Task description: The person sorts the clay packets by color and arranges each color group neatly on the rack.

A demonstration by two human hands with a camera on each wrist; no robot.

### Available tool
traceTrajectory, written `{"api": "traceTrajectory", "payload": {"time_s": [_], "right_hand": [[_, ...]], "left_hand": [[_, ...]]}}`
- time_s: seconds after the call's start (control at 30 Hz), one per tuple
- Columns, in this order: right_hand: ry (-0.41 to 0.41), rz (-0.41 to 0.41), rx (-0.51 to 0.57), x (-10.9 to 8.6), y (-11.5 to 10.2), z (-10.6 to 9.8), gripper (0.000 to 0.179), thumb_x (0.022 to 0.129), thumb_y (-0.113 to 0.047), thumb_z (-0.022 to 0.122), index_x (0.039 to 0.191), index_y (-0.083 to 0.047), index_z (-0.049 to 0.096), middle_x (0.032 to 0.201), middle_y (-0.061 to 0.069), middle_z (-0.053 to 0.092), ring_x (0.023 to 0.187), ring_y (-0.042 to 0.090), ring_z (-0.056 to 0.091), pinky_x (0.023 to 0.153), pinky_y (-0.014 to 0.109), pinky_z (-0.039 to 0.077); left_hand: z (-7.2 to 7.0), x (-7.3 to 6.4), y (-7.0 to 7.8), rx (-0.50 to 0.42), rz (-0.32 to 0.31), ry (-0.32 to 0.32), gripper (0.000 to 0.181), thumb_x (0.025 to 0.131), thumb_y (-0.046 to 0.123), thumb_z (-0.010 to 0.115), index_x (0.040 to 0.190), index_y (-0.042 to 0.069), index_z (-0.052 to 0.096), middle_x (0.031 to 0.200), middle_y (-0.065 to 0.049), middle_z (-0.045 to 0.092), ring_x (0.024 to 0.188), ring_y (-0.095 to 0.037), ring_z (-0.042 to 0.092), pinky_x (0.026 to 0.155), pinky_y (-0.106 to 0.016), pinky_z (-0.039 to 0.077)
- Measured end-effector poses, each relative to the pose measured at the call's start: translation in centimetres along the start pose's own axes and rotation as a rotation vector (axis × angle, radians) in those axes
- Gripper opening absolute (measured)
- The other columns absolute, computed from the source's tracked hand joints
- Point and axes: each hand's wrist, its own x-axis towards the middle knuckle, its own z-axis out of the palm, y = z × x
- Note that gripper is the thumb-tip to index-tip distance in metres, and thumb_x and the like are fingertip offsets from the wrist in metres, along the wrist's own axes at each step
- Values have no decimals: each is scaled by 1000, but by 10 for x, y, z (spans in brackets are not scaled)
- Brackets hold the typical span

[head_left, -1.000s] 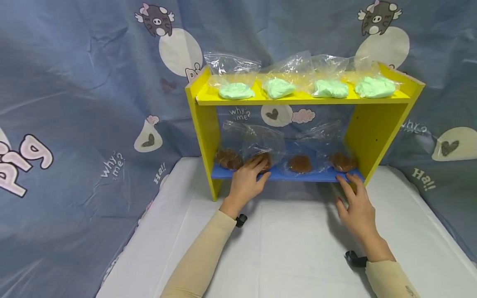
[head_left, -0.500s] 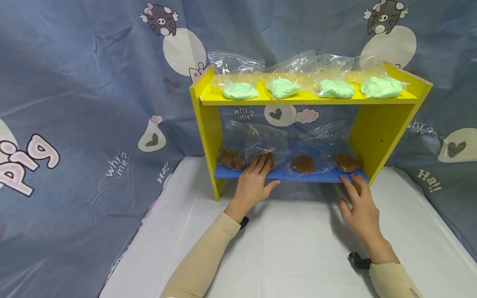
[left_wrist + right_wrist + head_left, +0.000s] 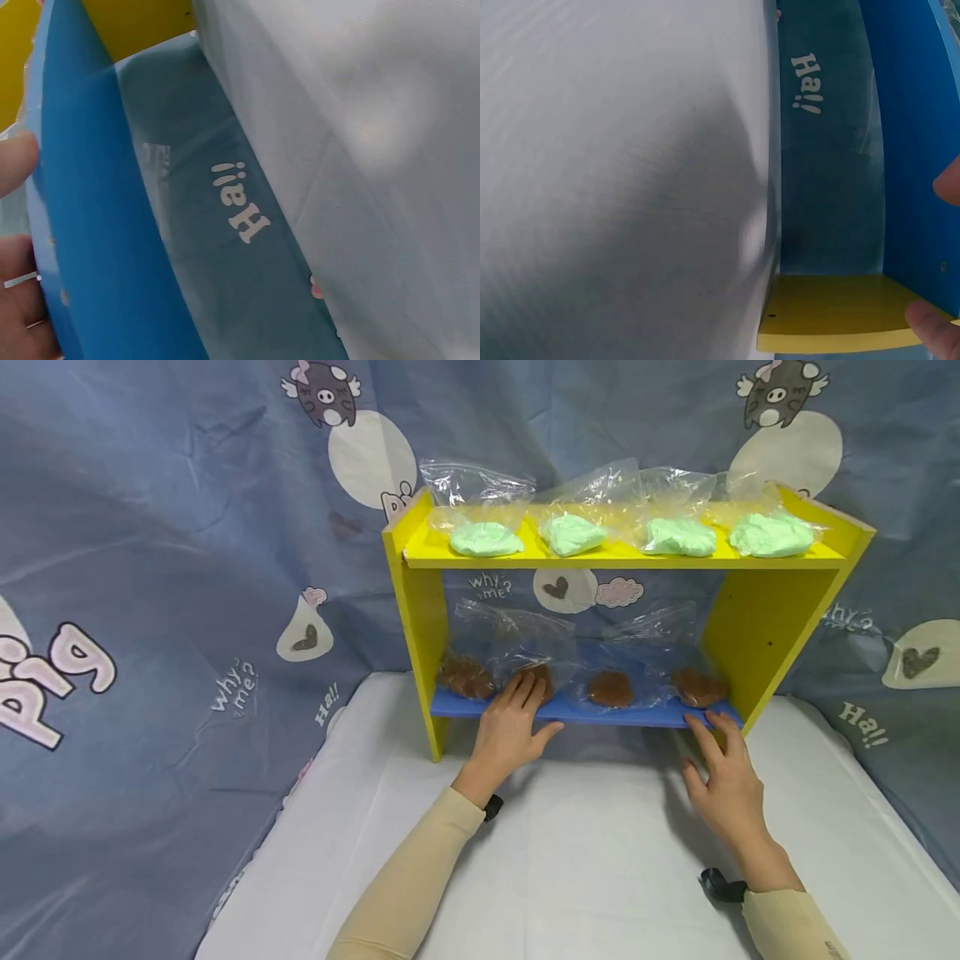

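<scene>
My left hand reaches up to the blue lower shelf. Its fingers rest on a clear plastic bag holding a brown lump, second from the left, and cover part of it. The thumb points out to the right, apart from the bag. At the right end of that shelf, fingertips of my right hand touch the front edge just below another bagged brown lump. Nothing is held in the right hand. Both wrist views show mostly the underside of the blue shelf, with a few fingers at the edge.
Two other bagged brown lumps, one at the left end and one right of centre, share the lower shelf. Several bagged pale green lumps line the yellow top shelf. White cloth covers the table; a blue printed curtain hangs behind.
The head view has shifted slightly, so the shelf sits a little further right. My left thumb has spread away from the fingers on the bag. My right hand stays at the shelf edge.
</scene>
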Motion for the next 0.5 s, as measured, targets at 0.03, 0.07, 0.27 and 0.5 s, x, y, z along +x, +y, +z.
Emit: {"api": "traceTrajectory", "payload": {"time_s": [0.03,0.07,0.27,0.5], "right_hand": [[-1,2,1,0,0,-1,71,83,-6,70,151,-18,49,153,16,38,145,35,32,45,58,48],[-4,4,3,0,1,0,71,84,-6,70,151,-18,49,154,16,38,145,35,32,44,57,47],[-25,11,-2,-5,2,1,73,83,-7,71,152,-18,48,154,16,37,145,37,32,38,41,42],[-14,7,-14,-1,3,-5,73,83,-5,71,151,-18,48,154,16,38,146,36,31,39,41,42]], "left_hand": [[-1,1,1,-7,-6,-10,82,94,64,57,154,9,43,156,-12,41,145,-29,36,108,-43,44],[-2,1,2,-10,-13,-19,81,94,63,58,154,10,43,157,-12,41,145,-28,36,107,-43,45],[-5,-1,3,-31,-50,-95,83,94,61,61,156,11,38,159,-11,36,147,-28,32,106,-45,45],[-9,0,9,-73,-25,-96,74,98,54,58,158,16,35,163,-11,29,151,-30,21,117,-49,31]]}}
